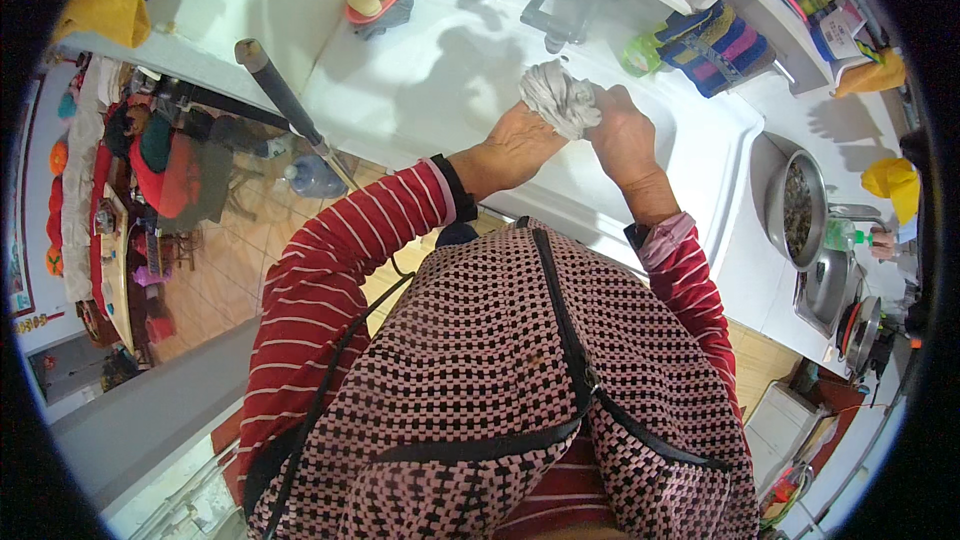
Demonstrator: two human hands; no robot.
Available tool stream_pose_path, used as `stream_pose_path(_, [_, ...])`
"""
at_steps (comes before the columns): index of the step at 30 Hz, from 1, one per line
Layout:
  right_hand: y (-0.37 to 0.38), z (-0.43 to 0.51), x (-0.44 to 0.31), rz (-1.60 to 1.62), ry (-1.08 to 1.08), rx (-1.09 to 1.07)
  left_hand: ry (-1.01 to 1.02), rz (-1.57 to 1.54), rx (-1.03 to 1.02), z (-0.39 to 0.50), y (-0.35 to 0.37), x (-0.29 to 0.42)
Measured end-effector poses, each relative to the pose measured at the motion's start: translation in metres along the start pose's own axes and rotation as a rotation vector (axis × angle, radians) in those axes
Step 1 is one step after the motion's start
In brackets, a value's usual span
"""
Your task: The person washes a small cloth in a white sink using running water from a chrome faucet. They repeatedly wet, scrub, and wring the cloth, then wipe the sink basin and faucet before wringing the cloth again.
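Note:
Between my two hands is a bunched white-grey cloth (561, 99), twisted into a tight wad above a white basin (420, 105). My left hand (517, 148) grips its lower left side, with the fingers partly hidden under the folds. On the other side my right hand (624, 133) is closed around the cloth's edge, knuckles up. Beyond the hands, a grey object with a square opening (559, 11) lies in the basin. At the basin's far left, a pink-red soap dish (373, 0) carries two pale soap bars and rests against a dark grey fibrous pad (390, 21).
A dark-handled pole (277, 90) leans by the basin's left edge. At right hang a striped towel (716, 49) and, beside it, a green plastic item (640, 52). Farther right stand a metal bowl (799, 202) and a small metal sink (829, 285). A blue water jug (311, 176) is on the floor.

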State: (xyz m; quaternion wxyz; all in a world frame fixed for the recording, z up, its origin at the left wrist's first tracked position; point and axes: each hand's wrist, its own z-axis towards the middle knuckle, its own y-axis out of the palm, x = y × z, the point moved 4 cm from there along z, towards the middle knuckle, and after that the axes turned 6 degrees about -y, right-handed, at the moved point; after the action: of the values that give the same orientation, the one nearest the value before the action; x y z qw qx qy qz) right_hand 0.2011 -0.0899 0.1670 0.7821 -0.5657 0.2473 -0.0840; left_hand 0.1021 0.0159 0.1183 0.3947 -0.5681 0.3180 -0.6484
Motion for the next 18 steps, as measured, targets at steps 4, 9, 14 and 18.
stream_pose_path(4, [0.018, -0.014, 0.026, 0.013, 0.077, 0.103, 0.154, 0.319, 0.127, -0.014, -0.016, 0.008])
stream_pose_path(9, [0.003, -0.017, 0.048, 0.819, 0.338, 0.346, 0.011, 0.444, 0.092, -0.023, -0.019, -0.003])
stream_pose_path(14, [0.006, -0.026, -0.042, 0.762, -0.039, 0.054, -0.08, 0.041, 0.154, -0.019, -0.006, -0.016])
stream_pose_path(18, [-0.002, -0.039, -0.088, 0.649, -0.355, -0.089, -0.068, 0.27, 0.152, -0.028, -0.005, -0.025])
